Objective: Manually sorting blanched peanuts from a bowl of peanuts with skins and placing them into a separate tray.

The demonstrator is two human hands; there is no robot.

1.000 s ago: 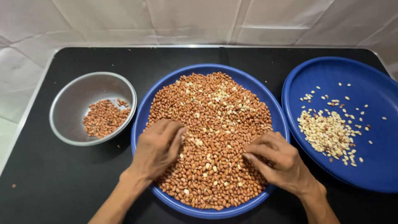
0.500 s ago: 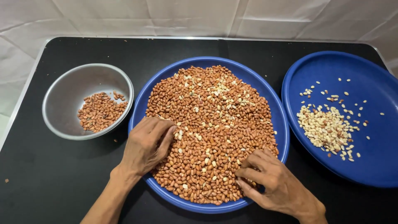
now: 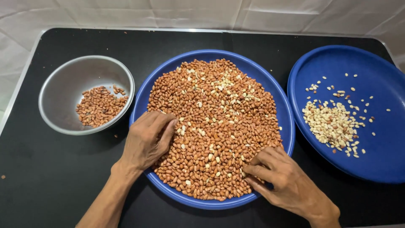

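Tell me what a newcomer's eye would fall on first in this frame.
The big blue plate at centre, heaped with red-brown peanuts, draws the eye, with the left hand and right hand resting on its near edge. Next come the pale peanuts on the right plate and the steel bowl at left.

Bright, even overhead light, soft shadows, sharp focus, slight wide-angle bending at edges.

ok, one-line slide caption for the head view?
Left hand and right hand rest on red-skinned peanuts in the middle blue plate, between a metal bowl and a second blue plate.
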